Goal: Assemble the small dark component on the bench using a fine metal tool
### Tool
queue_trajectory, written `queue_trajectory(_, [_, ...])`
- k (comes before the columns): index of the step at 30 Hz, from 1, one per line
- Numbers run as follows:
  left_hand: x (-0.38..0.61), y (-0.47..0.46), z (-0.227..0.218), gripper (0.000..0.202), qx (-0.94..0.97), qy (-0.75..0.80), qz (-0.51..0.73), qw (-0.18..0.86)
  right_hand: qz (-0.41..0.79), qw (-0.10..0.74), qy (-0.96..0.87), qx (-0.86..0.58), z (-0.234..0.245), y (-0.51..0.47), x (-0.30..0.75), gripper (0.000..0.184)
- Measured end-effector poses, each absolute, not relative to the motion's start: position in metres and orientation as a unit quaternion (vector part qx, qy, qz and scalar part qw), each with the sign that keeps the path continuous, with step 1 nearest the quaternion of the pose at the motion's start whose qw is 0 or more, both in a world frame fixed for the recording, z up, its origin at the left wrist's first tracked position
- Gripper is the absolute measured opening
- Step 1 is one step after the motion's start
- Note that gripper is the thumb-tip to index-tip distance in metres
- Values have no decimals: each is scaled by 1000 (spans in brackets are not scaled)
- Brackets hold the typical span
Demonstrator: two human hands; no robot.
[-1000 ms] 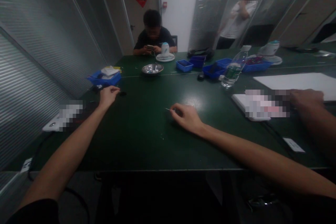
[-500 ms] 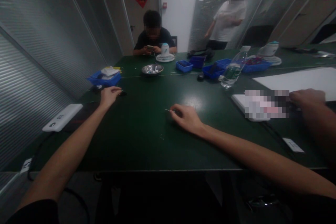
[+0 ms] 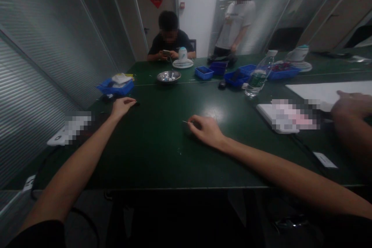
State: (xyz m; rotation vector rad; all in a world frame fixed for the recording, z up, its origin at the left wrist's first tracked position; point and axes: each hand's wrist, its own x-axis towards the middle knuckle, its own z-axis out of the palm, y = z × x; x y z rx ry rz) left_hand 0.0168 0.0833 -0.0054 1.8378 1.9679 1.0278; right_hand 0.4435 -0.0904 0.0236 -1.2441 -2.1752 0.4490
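Note:
My left hand (image 3: 122, 107) is over the left part of the dark green table (image 3: 162, 155), its thumb and fingertips pinched together. At those fingertips lies a small dark patch (image 3: 138, 104), too dim to name; whether it is gripped cannot be made out. My right hand (image 3: 205, 128) rests on the table right of the middle, closed in a pinch. From its fingertips a thin, pale, needle-like piece (image 3: 184, 121) sticks out to the left. A few tiny specks (image 3: 179, 151) lie on the tabletop in front of the right hand.
Beyond my left hand stands a blue tray (image 3: 116, 89) with tissue; a metal bowl (image 3: 168, 82) is further back. Blue bins, a mouse (image 3: 222, 85) and a water bottle (image 3: 254, 85) are back right. Another person's hand (image 3: 353, 106) is at right. Two people are across the table.
The left fingertips have shifted slightly over the dark patch, and my right hand has kept still. The standing person moved left; the hand at the right edge moved right.

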Motion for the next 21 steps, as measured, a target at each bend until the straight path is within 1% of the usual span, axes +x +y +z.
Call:
queue_trajectory(7, [16, 84, -3, 29, 640, 676, 332, 151, 185, 291, -814, -467, 27, -93, 444, 22])
queue_trajectory(15, [16, 85, -2, 28, 617, 684, 345, 181, 174, 286, -819, -466, 24, -91, 444, 23])
queue_trajectory(18, [19, 84, 0, 27, 642, 683, 313, 148, 167, 286, -820, -467, 24, -91, 444, 22])
queue_trajectory(21, [22, 79, 3, 27, 715, 653, 244, 52, 170, 285, -817, -471, 25, -92, 444, 22])
